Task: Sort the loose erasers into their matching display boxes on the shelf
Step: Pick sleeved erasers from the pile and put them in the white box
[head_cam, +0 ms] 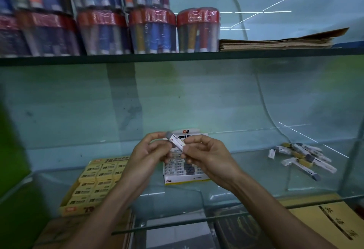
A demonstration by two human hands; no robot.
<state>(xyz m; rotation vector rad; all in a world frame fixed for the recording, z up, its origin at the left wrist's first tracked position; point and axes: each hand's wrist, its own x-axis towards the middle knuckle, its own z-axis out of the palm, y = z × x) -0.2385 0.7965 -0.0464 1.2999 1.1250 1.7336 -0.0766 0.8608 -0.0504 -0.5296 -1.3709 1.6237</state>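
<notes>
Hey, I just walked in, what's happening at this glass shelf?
A person is sorting erasers. Both hands hold one sleeved eraser above the white display box: the left hand pinches its grey end, the right hand its white sleeve. The white box already holds rows of similar erasers. A yellow display box to the left is filled with yellow erasers. A loose pile of erasers still waits on the glass shelf to the right.
</notes>
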